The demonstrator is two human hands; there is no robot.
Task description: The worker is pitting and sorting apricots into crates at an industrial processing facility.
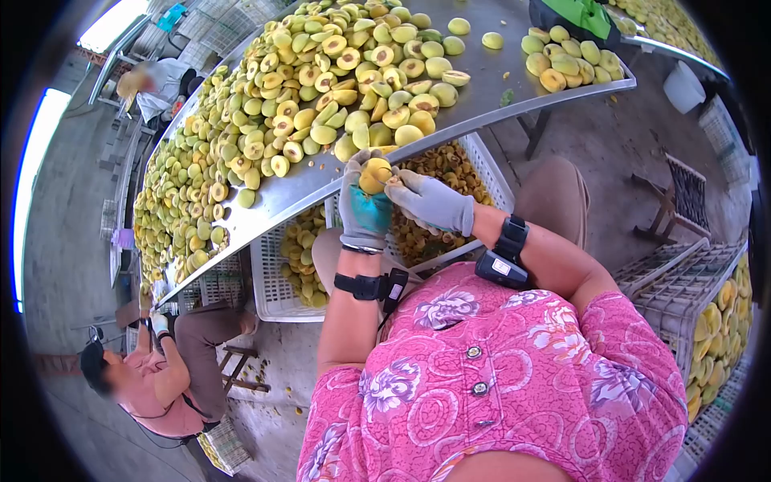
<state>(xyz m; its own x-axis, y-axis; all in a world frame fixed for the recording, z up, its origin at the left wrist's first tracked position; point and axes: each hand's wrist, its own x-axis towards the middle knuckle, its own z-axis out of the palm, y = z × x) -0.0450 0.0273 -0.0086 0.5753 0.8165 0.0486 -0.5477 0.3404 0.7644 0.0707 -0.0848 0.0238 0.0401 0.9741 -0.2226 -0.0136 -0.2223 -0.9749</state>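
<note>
I held a peach (374,174) clamped in my left hand (365,210) below the table (514,88) edge, my right hand (434,206) pinching its side. It looked like mid-pitting; next, the stone needed levering out over the crate (499,183).

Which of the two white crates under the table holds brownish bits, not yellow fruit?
The crate behind the right hand: its fill is brownish scraps. The other crate, beside the left hand gripping a fruit, holds yellow fruit halves.
</note>
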